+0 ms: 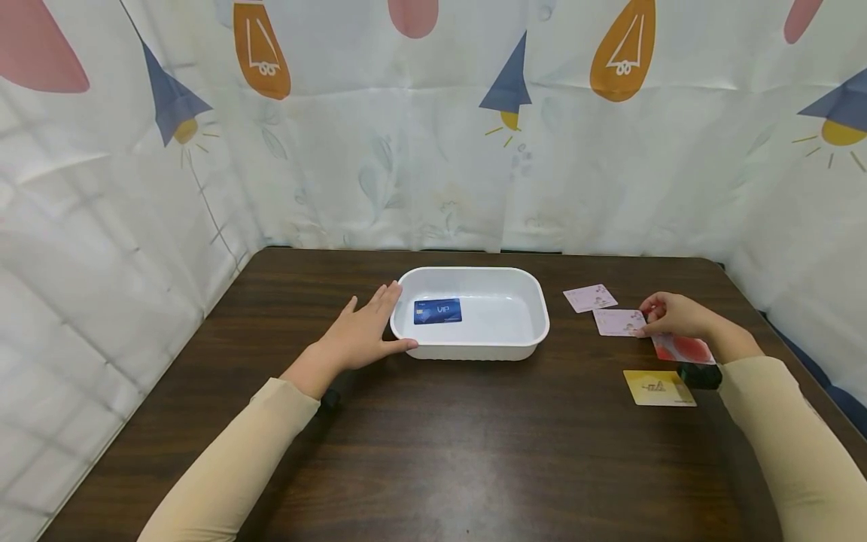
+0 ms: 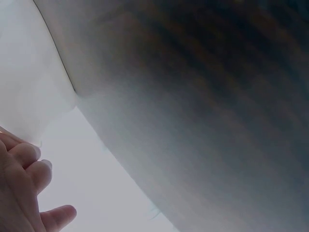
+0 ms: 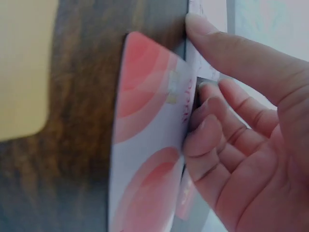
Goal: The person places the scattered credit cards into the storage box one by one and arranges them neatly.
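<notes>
A white tray [image 1: 474, 352] sits on the table, with a blue card [image 1: 437, 311] marked VIP lying inside toward its left. My left hand [image 1: 362, 327] rests against the tray's left side, fingers spread. On the right, my right hand [image 1: 677, 315] pinches the right edge of a pale pink card [image 1: 616, 322]; in the right wrist view the thumb lies on that card [image 3: 207, 63], the other fingers curled at its edge. Under this hand is a red and white card [image 1: 684, 349], partly covered. Nearer the front lies a yellow card [image 1: 657, 388].
Another pale pink card [image 1: 590, 298] lies just behind the pinched one, their corners close. The dark wooden table [image 1: 433, 444] ends at a white patterned curtain [image 1: 433, 173] behind and at both sides. A black wrist device [image 1: 699, 376] hangs beside the yellow card.
</notes>
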Tool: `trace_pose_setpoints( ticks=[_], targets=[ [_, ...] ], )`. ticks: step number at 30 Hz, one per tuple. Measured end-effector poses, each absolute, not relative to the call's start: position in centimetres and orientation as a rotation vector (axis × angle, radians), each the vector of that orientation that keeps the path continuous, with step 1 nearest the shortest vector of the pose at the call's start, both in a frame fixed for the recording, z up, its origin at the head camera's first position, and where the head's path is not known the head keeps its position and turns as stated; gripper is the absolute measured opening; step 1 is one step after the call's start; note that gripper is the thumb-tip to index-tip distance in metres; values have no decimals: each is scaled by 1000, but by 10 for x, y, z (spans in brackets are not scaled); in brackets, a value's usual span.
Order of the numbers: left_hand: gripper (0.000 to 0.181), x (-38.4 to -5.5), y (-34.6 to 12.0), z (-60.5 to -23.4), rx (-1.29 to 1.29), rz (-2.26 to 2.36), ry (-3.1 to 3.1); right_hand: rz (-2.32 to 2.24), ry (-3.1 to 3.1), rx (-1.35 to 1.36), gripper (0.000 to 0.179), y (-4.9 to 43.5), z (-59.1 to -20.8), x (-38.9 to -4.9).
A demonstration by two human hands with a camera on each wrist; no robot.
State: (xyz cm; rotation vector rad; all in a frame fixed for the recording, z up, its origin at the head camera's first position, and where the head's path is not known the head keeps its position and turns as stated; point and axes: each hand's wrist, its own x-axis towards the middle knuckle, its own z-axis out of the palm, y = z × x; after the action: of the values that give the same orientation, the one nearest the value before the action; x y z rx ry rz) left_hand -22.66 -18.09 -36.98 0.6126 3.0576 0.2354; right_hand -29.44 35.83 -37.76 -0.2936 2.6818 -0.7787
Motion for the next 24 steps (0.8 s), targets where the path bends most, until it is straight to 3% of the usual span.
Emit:
trace_pose_setpoints(
  ticks=[5,11,24],
  targets=[
    [112,-227,-181,-370,621,239,3058,-820,2704,-302,56,359,-379,-291],
    [112,-227,-181,-369,616,239,3055,-744,2715,-331,69,355,-375,-292],
    [111,-226,-181,-369,629,236,3058,-811,2631,-289,54,351,-374,-300]
  ],
)
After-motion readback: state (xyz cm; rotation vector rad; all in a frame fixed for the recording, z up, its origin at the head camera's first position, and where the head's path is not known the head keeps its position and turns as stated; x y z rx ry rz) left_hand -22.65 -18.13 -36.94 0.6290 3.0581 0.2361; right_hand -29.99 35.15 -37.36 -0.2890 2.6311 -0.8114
